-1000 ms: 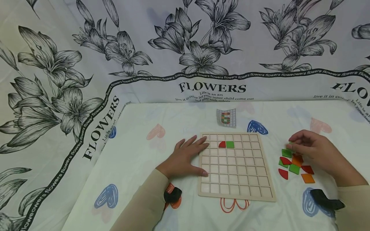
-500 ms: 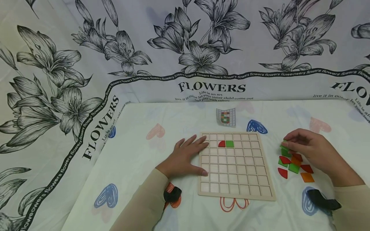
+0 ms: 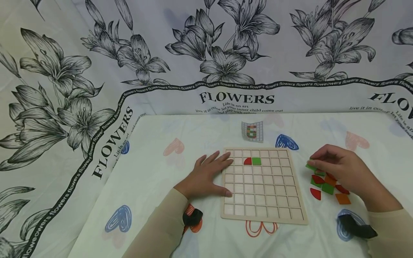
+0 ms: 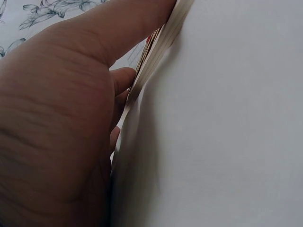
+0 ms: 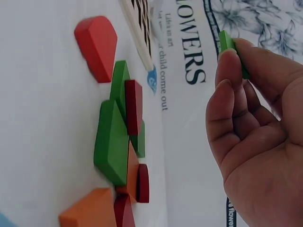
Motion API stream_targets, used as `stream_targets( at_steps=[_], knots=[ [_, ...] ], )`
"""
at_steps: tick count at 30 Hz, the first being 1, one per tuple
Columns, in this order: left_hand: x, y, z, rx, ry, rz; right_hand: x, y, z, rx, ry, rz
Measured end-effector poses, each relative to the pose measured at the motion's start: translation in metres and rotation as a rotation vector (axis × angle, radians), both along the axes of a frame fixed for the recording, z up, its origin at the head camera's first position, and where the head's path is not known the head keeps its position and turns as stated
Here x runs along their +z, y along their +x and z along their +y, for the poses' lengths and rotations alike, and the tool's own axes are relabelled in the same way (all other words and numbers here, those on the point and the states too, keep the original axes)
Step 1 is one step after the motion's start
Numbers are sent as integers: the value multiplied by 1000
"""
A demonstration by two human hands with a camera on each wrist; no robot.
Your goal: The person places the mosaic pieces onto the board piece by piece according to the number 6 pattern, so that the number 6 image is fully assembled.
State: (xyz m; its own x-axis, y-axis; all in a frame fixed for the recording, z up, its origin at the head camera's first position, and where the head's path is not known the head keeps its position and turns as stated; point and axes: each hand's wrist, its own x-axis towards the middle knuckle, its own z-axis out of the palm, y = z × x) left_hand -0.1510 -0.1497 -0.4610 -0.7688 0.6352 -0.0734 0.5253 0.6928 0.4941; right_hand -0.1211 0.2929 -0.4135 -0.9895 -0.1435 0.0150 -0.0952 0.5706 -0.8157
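Observation:
My left hand lies spread at the left side of the wooden grid board, its fingertips and thumb resting on the board's edge. In the upper part of the grid sit a red quarter-round tile and a green square tile, side by side. My right hand pinches another green tile between thumb and fingers, raised over the pile. Below it lie loose pieces: a green tile, an orange tile, a red quarter-round piece and several more, partly overlapping.
A small pattern card with a coloured figure on a grid lies beyond the board. The white cloth with printed hearts covers the table. Behind it hangs a flower-printed fabric. Black straps are on both wrists.
My right hand has moved left with the green tile, from above the pile towards the board. The left hand and the two tiles in the grid have stayed put.

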Motion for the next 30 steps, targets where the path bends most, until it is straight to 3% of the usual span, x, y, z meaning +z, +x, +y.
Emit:
stream_targets(
  at_steps=[19, 30],
  knots=[
    [2, 0, 0, -1, 1, 3, 3, 5, -32, 95, -25, 5],
    [1, 0, -1, 1, 0, -6, 13, 11, -50, 149, -19, 97]
  ],
)
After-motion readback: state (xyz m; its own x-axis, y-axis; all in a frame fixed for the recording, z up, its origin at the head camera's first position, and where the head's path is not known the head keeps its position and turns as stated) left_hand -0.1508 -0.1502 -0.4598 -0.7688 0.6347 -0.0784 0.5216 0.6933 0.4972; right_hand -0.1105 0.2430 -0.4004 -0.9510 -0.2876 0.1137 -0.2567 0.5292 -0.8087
